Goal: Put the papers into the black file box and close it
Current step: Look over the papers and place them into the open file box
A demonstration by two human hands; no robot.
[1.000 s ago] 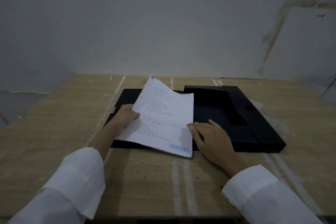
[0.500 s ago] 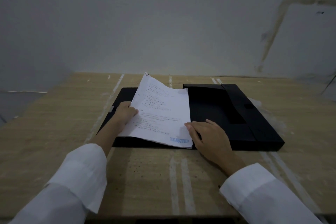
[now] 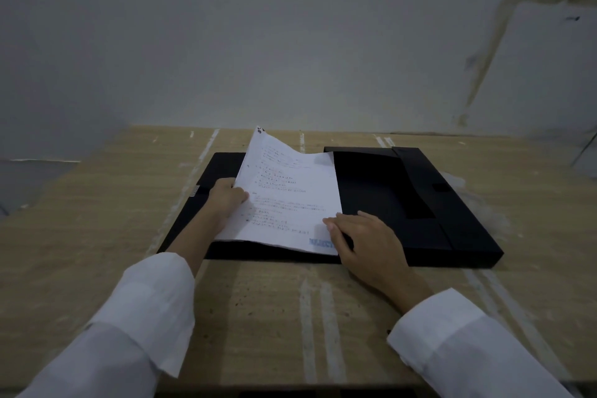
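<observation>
Dim grey wall rises behind a tan wood-grain desk marked with pale streaks. On the desk lies the black file box, opened flat, its lid panel spread to the left and its tray to the right. The papers, a white printed sheaf with a blue stamp at the near right corner, sit over the middle of the box, the far left corner lifted and curling. The left hand has its grip closed on the left edge of the papers, thumb on top. The right hand lies flat and unclenched, fingers spread, pressing the near right corner of the papers against the box. White sleeves cover both forearms.
</observation>
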